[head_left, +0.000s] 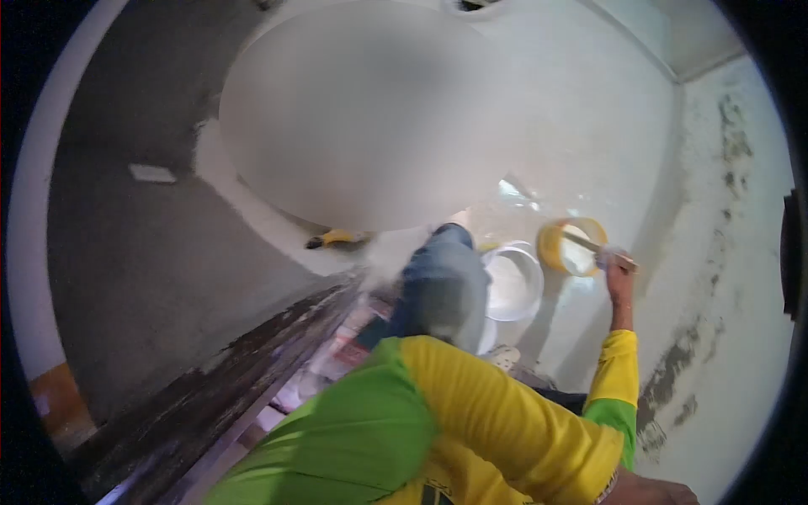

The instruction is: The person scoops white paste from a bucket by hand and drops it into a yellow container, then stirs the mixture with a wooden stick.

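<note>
In the right hand (619, 263), a stick (582, 242) overhangs a yellow tub (550, 246).

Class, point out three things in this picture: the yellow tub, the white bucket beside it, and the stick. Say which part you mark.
Yellow tub (550, 246): head view, on its left wall.
White bucket (536, 286): head view, right side, near the rim.
Stick (582, 241): head view, on its shaft.

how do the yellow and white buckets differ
The yellow bucket has yellow walls; the white bucket has white ones. A stick in the right hand reaches over the yellow bucket; none shows at the white bucket. The white bucket stands beside the leg, the yellow bucket farther away. Both are round and hold whitish material.
</note>
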A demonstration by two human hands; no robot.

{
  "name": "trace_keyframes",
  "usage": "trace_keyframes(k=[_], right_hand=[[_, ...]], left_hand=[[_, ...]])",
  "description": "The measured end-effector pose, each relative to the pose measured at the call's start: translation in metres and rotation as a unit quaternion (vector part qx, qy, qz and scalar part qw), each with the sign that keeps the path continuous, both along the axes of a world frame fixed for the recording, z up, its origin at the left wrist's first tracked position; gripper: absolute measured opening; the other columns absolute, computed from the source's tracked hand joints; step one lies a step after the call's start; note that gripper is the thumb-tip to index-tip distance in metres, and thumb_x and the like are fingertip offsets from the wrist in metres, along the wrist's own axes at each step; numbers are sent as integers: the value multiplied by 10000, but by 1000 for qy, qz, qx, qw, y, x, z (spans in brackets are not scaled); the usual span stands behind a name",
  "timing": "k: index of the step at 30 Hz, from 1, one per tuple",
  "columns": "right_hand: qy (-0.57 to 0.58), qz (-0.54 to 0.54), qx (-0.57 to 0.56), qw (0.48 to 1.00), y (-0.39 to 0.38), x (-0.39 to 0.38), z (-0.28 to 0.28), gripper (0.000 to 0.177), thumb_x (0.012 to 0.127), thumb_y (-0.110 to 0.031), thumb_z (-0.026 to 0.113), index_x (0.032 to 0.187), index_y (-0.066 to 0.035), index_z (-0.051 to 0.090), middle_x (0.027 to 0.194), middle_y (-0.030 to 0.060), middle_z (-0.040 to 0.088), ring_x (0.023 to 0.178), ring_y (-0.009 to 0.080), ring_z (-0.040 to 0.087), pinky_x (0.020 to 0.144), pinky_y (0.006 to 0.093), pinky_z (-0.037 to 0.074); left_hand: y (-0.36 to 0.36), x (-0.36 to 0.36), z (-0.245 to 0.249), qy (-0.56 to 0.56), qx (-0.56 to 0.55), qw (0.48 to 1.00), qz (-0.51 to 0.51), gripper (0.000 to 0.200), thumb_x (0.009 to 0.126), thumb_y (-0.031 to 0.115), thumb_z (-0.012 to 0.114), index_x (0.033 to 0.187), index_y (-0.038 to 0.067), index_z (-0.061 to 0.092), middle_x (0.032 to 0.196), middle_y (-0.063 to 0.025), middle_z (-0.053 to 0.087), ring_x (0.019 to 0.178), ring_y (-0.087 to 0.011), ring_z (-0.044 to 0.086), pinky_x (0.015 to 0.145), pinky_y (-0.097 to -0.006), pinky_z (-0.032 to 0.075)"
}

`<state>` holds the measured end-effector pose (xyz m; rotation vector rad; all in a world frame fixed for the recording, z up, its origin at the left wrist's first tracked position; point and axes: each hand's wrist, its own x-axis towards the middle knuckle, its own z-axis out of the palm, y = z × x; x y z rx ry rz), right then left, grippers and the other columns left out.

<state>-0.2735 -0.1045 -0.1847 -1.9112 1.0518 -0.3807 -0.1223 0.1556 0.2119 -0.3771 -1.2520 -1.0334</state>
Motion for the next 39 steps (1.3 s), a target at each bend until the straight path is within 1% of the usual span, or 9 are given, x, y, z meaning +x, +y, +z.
trace_keyframes(k=[2,4,9,15,19,26,31,35,39], right_hand=[[71,37,-57,995,3,-22,18,196,932,-182,593,982,5,622,928,99,664,792,174,662,729,331,561],[57,-35,144,987,-5,-25,33,178,917,-152,614,1004,4,619,918,107,659,735,177,665,657,316,577],[-43,-203,3,978,-40,-51,-28,122,899,-118,663,942,-4,652,870,71,666,707,157,648,591,278,544],[-74,-4,14,997,24,4,13,123,860,-90,654,920,15,680,813,77,694,719,139,644,674,279,526],[121,-45,8,992,13,-9,62,139,870,-100,633,916,25,670,819,92,696,740,167,659,688,302,530],[-85,-66,-22,994,7,15,15,154,862,-131,653,886,20,673,807,100,689,753,175,659,686,310,522],[119,27,71,990,-19,-28,36,202,900,-161,656,997,15,638,887,79,683,752,148,656,680,300,552],[6,-134,-12,991,-24,-10,18,150,876,-124,654,915,17,687,820,103,701,726,153,644,673,304,523],[-43,0,-2,999,10,20,24,164,835,-111,699,926,24,678,817,80,698,766,133,650,700,277,527]], left_hand=[[1,6,-1,-16,-15,998,-61,450,853,389,680,1231,149,633,1201,-95,649,1105,-259,602,972,-403,462],[0,12,-9,-70,-17,989,-129,469,853,400,679,1251,157,627,1219,-98,645,1122,-255,596,996,-407,450],[-10,0,-87,-345,61,930,-108,399,807,344,671,1056,33,660,1028,-176,678,968,-351,644,837,-431,506],[-9,-58,-233,-865,38,500,-4,384,725,339,703,1031,111,742,957,-130,724,912,-355,689,725,-541,543],[-4,-70,-239,-858,24,508,-74,410,696,307,720,1055,111,743,1026,-112,722,977,-348,682,735,-569,542],[-12,-89,-217,-843,-8,528,-104,405,711,294,721,1056,83,739,1074,-134,711,996,-336,678,735,-591,530],[-15,-94,-213,-867,-21,496,-43,405,742,311,713,1091,106,730,1122,-111,699,1044,-349,656,813,-638,487],[-21,-98,-216,-866,-13,493,-80,436,742,334,719,1120,118,719,1130,-106,695,1053,-350,649,825,-647,476],[-27,-115,-228,-894,-23,439,-85,517,714,374,762,1175,151,692,1163,-74,678,1078,-369,622,849,-671,449]])
